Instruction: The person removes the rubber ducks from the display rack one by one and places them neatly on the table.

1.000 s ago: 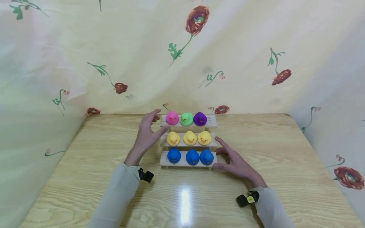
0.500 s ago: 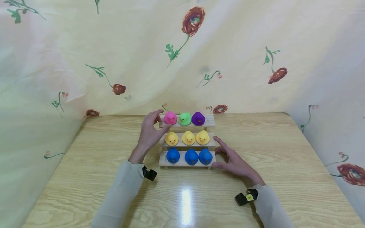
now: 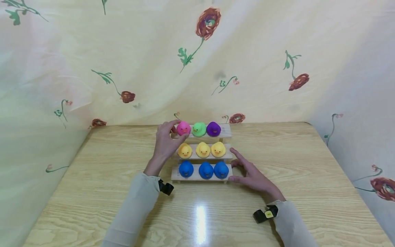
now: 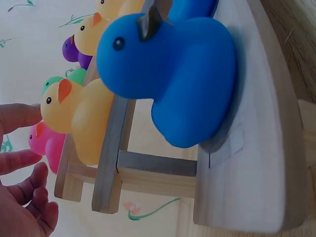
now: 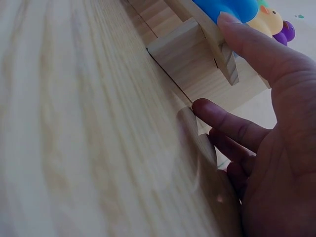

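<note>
A three-step wooden rack (image 3: 202, 177) carries rubber ducks. Along its top step sit a pink duck (image 3: 183, 129), a green duck (image 3: 199, 129) and a purple duck (image 3: 213, 129). Yellow ducks (image 3: 203, 150) fill the middle step and blue ducks (image 3: 206, 170) the lowest. My left hand (image 3: 165, 140) has thumb and index finger around the pink duck, which still sits on its step; in the left wrist view the left hand's index fingertip (image 4: 34, 157) overlaps it. At the rack's right end, my right hand (image 3: 254, 176) rests on the table, its thumb and fingers extended toward the lowest step.
The rack stands near the back edge of a wood-grain table (image 3: 293, 154). A flower-patterned cloth (image 3: 148, 61) hangs behind and at both sides. Black cameras are strapped to both wrists, over pale sleeves (image 3: 135, 206).
My left hand has moved right, and its thumb and index finger have come in around the pink duck. The right hand stays at the rack's right end. The head view has shifted slightly.
</note>
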The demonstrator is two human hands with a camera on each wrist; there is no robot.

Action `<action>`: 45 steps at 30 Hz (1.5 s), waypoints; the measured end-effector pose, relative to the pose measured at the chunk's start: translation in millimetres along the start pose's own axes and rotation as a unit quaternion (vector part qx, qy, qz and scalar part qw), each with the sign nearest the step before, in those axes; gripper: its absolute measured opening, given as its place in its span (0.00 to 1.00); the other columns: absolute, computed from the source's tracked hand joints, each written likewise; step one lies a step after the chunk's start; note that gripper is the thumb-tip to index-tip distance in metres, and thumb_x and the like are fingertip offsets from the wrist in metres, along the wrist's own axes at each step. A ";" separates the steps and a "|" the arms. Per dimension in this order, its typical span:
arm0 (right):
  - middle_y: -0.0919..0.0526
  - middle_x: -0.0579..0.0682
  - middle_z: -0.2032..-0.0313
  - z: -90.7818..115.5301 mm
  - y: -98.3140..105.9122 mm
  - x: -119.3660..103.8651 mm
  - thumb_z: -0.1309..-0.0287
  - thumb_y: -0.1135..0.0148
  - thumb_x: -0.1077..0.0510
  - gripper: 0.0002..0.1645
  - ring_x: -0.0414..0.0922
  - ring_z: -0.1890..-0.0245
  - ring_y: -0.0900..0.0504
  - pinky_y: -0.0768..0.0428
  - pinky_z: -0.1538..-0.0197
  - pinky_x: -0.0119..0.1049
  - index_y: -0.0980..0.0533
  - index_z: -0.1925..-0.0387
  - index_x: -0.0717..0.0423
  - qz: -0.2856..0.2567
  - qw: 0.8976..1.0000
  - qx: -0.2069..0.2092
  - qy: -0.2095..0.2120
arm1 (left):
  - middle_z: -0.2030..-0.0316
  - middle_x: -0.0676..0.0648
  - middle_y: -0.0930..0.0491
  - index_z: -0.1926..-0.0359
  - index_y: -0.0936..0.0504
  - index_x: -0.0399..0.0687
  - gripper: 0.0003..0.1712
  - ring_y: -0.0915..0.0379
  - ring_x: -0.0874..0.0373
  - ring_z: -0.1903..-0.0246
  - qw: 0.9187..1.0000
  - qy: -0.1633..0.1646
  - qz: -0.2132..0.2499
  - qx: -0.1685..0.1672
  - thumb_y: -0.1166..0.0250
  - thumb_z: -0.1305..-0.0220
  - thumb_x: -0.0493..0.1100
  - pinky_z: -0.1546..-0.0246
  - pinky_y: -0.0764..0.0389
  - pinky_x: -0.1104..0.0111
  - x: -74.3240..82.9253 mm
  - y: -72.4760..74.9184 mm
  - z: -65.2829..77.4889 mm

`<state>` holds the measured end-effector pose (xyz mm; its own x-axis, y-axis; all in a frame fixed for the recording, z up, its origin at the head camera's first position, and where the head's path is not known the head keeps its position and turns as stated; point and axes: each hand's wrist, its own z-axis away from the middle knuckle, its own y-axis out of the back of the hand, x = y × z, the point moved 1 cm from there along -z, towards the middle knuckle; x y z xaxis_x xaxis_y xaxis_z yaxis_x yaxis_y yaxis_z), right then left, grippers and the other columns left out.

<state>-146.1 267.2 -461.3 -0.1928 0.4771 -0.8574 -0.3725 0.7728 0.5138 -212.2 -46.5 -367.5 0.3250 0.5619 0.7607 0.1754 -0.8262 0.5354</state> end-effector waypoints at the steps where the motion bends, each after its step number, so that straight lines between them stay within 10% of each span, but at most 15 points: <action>1: 0.21 0.55 0.44 -0.1 -0.4 0.0 0.40 0.30 0.52 0.58 0.56 0.39 0.26 0.40 0.30 0.67 0.57 0.20 0.38 -0.001 1.000 -0.001 0.001 | 0.67 0.39 0.24 0.42 0.20 0.40 0.29 0.35 0.47 0.58 1.000 0.000 -0.001 0.001 0.25 0.45 0.40 0.58 0.39 0.65 -0.2 -0.5 0.2; 45: 0.20 0.56 0.43 0.9 -2.8 3.7 0.40 0.30 0.53 0.58 0.58 0.38 0.25 0.42 0.30 0.69 0.57 0.21 0.30 0.002 1.000 0.005 0.018 | 0.70 0.37 0.21 0.49 0.17 0.35 0.23 0.34 0.45 0.60 0.999 -0.016 0.011 0.049 0.25 0.44 0.39 0.58 0.41 0.66 -7.8 3.7 1.5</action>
<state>-144.9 267.2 -465.8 -0.2277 0.4650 -0.8555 -0.3618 0.7753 0.5177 -212.7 -54.0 -372.1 0.3583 0.5436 0.7590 0.2578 -0.8390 0.4792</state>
